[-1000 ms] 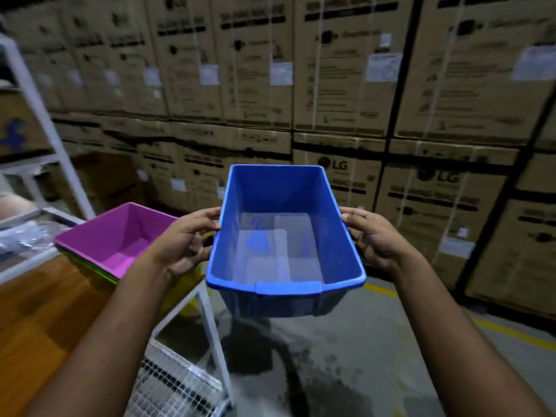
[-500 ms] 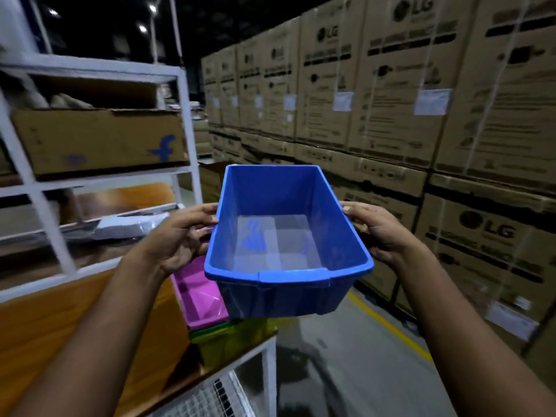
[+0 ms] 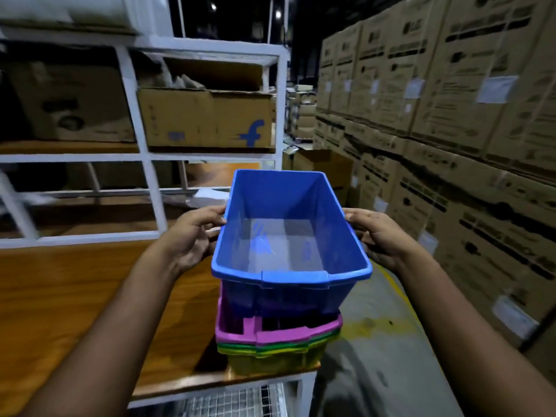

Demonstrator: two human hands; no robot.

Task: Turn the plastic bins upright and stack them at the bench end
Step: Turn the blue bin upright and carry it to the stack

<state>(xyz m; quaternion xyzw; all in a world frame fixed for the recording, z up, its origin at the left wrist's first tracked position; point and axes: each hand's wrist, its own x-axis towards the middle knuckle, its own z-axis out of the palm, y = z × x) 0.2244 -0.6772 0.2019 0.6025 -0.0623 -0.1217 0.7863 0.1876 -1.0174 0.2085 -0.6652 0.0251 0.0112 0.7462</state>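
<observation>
Head camera looking down, and nearest to us we have the stack sitting right at the end corner of the bench (image 3: 90, 311): a yellow bin (image 3: 270, 361) at the bottom, a green bin (image 3: 325, 339) showing only as a rim, and a pink bin (image 3: 270, 334) on top, all mouth up. Just above them we are carrying the blue bin (image 3: 288, 236), upright and empty, its base already dipping into the pink one. Our left hand (image 3: 192, 239) is wrapped on the left long rim, our right hand (image 3: 379, 239) on the right rim, both closed on the bin.

Here is where we could slip up. The stack sits at the very edge, with bare floor (image 3: 376, 341) just beside it, so if we push down off-centre or nudge sideways, we judge the whole pile could slide over. The blue bin also looks slightly skewed against the pink rim; a corner could catch and jam it crooked. Further off, the white shelf frame (image 3: 141, 152) and the wall of cartons (image 3: 451, 115) stand well apart.
</observation>
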